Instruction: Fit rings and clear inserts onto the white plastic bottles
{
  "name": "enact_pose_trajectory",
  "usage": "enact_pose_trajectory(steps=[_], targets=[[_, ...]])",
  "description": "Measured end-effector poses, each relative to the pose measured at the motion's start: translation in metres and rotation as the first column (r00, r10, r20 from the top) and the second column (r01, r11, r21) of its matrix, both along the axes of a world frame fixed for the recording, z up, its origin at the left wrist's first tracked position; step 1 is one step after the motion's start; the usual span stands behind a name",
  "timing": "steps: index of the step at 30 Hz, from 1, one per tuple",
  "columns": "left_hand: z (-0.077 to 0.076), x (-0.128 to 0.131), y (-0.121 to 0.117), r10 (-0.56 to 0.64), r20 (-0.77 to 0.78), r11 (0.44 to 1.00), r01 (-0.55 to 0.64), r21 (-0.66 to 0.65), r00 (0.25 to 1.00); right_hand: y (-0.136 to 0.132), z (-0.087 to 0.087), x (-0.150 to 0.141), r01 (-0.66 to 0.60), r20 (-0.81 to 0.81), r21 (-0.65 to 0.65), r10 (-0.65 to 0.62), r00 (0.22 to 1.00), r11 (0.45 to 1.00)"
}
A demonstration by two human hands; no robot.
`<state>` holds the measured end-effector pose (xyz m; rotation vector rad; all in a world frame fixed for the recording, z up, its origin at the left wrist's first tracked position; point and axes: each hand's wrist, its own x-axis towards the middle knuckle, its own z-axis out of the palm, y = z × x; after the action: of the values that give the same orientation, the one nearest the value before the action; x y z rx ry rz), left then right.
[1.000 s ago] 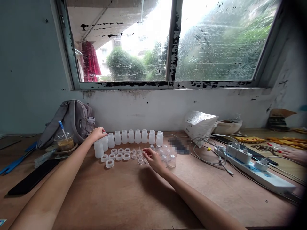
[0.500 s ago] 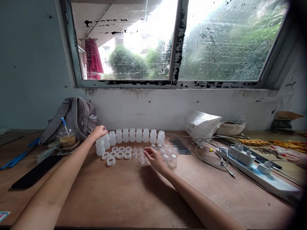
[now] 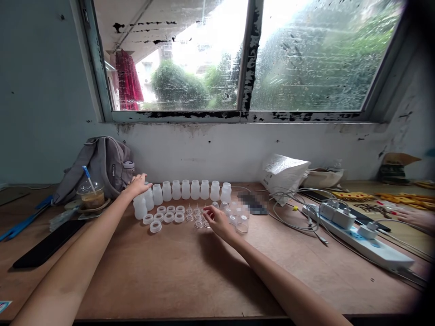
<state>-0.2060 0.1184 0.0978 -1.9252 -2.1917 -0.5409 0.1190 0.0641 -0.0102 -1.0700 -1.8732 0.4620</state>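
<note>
My left hand (image 3: pixel 138 184) is at the left end of a curved row of frosted baby bottles (image 3: pixel 195 190), just above the bottles there. Its fingers are stretched out and apart, and nothing shows in them. Low over a cluster of clear bottle nipples (image 3: pixel 198 222) hovers my right hand (image 3: pixel 217 221), fingers curved and slightly apart, hiding part of the cluster. Several white collar rings (image 3: pixel 155 227) lie in front of the bottles, left of the nipples. Clear dome caps (image 3: pixel 242 225) stand just right of my right hand, partly behind it.
On the left are a grey backpack (image 3: pixel 98 163), an iced drink cup (image 3: pixel 91 195) and a black flat case (image 3: pixel 47 244). A white power strip (image 3: pixel 360 237) with tangled cables lies right, near a foil pouch (image 3: pixel 283 174). Another person's hand (image 3: pixel 416 217) shows at the far right.
The view has shifted slightly. My left hand's fingers have lifted and spread a little above the end bottles. My right hand stays by the nipples.
</note>
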Motion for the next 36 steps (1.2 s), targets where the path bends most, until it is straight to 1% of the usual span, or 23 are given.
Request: enact_pose_trajectory(steps=[1, 2, 3, 4, 6, 8, 9, 11, 13, 14, 16, 18, 19, 20, 22, 24, 27, 29, 30, 32, 34, 36], targets=[[-0.001, 0.007, -0.004, -0.021, -0.006, 0.995, 0.021, 0.093, 1.0, 0.0, 0.0, 0.0, 0.02, 0.022, 0.013, -0.02, 1.0, 1.0], [-0.003, 0.017, -0.009, -0.055, -0.012, 0.979, 0.056, 0.196, 0.998, 0.0, 0.001, 0.001, 0.041, 0.046, 0.028, -0.042, 0.998, 0.999], [-0.007, 0.028, -0.015, -0.1, -0.008, 0.959, 0.099, 0.265, 0.995, 0.0, 0.002, 0.001, 0.063, 0.071, 0.043, -0.066, 0.995, 0.997], [-0.014, 0.041, -0.022, -0.156, 0.0, 0.947, 0.15, 0.285, 0.988, 0.001, 0.002, 0.002, 0.086, 0.097, 0.059, -0.092, 0.991, 0.994], [-0.033, 0.068, -0.036, -0.306, -0.003, 0.926, 0.298, 0.232, 0.952, 0.001, 0.002, 0.003, 0.131, 0.151, 0.08, -0.141, 0.978, 0.988], [-0.06, 0.093, -0.05, -0.404, -0.053, 0.903, 0.407, 0.134, 0.913, 0.002, 0.0, 0.004, 0.179, 0.219, 0.059, -0.187, 0.957, 0.982], [-0.073, 0.103, -0.055, -0.425, -0.093, 0.898, 0.433, 0.084, 0.9, 0.003, -0.003, 0.004, 0.198, 0.262, 0.03, -0.199, 0.944, 0.98], [-0.097, 0.117, -0.063, -0.414, -0.159, 0.903, 0.427, 0.055, 0.896, 0.004, -0.01, 0.005, 0.224, 0.363, -0.047, -0.193, 0.912, 0.973], [-0.113, 0.123, -0.065, -0.393, -0.197, 0.91, 0.411, 0.059, 0.898, 0.005, -0.015, 0.005, 0.24, 0.447, -0.1, -0.172, 0.878, 0.966], [-0.118, 0.124, -0.066, -0.39, -0.2, 0.91, 0.41, 0.07, 0.899, 0.004, -0.016, 0.005, 0.244, 0.474, -0.109, -0.165, 0.865, 0.964], [-0.121, 0.125, -0.065, -0.393, -0.175, 0.903, 0.415, 0.112, 0.903, 0.001, -0.013, 0.004, 0.251, 0.491, -0.099, -0.172, 0.854, 0.963], [-0.118, 0.124, -0.066, -0.404, -0.131, 0.887, 0.423, 0.187, 0.905, -0.006, -0.007, 0.001, 0.234, 0.468, -0.07, -0.175, 0.866, 0.97], [-0.116, 0.123, -0.067, -0.413, -0.109, 0.874, 0.427, 0.233, 0.904, -0.011, -0.004, -0.002, 0.203, 0.446, -0.05, -0.16, 0.881, 0.978], [-0.113, 0.123, -0.069, -0.427, -0.09, 0.856, 0.434, 0.281, 0.9, -0.016, -0.001, -0.005, 0.146, 0.422, -0.03, -0.12, 0.899, 0.989], [-0.108, 0.122, -0.073, -0.476, -0.059, 0.812, 0.464, 0.355, 0.878, -0.027, 0.001, -0.013, -0.007, 0.397, 0.015, 0.001, 0.918, 1.0], [-0.105, 0.12, -0.078, -0.535, -0.033, 0.768, 0.503, 0.397, 0.844, -0.036, 0.0, -0.02, -0.133, 0.425, 0.051, 0.099, 0.9, 0.99], [-0.101, 0.117, -0.086, -0.648, -0.014, 0.687, 0.592, 0.421, 0.761, -0.041, -0.004, -0.024, -0.253, 0.469, 0.048, 0.202, 0.86, 0.966], [-0.099, 0.116, -0.089, -0.73, -0.006, 0.626, 0.672, 0.395, 0.683, -0.036, -0.004, -0.021, -0.282, 0.454, 0.034, 0.236, 0.859, 0.959], [-0.098, 0.116, -0.09, -0.766, -0.005, 0.598, 0.716, 0.361, 0.643, -0.033, -0.004, -0.018, -0.271, 0.435, 0.036, 0.229, 0.871, 0.962], [-0.095, 0.117, -0.092, -0.816, -0.002, 0.558, 0.789, 0.256, 0.578, -0.024, -0.003, -0.012, -0.207, 0.384, 0.059, 0.169, 0.908, 0.977], [-0.093, 0.119, -0.094, -0.84, 0.01, 0.538, 0.83, 0.148, 0.543, -0.015, -0.003, -0.007, -0.115, 0.33, 0.076, 0.084, 0.94, 0.99], [-0.09, 0.121, -0.096, -0.844, 0.043, 0.537, 0.841, 0.072, 0.535, -0.009, -0.006, -0.004, -0.054, 0.295, 0.078, 0.029, 0.955, 0.995]])
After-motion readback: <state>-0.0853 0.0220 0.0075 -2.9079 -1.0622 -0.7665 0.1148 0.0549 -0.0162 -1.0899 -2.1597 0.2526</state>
